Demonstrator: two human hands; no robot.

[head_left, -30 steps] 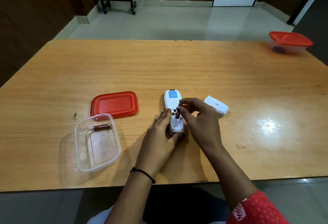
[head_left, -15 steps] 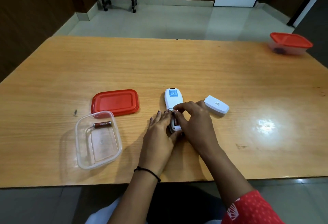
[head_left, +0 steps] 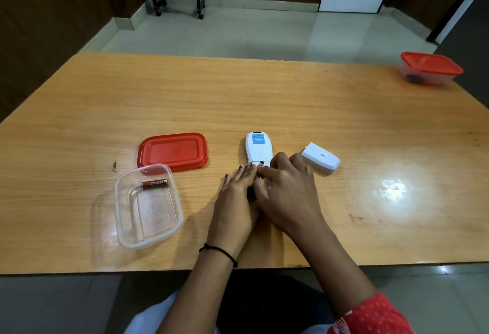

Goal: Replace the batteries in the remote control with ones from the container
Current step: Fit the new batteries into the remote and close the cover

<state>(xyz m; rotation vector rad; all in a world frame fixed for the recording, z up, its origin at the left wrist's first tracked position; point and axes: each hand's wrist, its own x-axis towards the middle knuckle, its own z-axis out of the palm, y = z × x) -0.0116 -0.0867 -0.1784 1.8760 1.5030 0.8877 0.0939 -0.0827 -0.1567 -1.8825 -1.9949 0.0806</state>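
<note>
Pale floor tiles and dark wood walls lie beyond a wide wooden table (head_left: 264,101) seen from the head camera. Both hands meet at the near middle of it, over the lower half of a white remote control (head_left: 258,148) that lies face down, its blue label end pointing away from the person. The left hand (head_left: 236,201) rests flat against the remote's left side, fingers extended, a black band on its wrist. The right hand (head_left: 287,191) lies across the battery bay with its fingers curled down and pressing there; whether a battery sits under them cannot be told, since the bay is covered. Just beyond the right hand's knuckles, to its right, lies the white battery cover (head_left: 320,157), apart from the remote. Well to the left of the left hand sits the clear container (head_left: 124,217), open, with one brown battery (head_left: 154,183) lying along its far wall. The red lid (head_left: 173,151) lies flat just past the container, touching its far rim. Far off beyond the right hand, near the table's corner, stands a second lidded container (head_left: 430,69).
</note>
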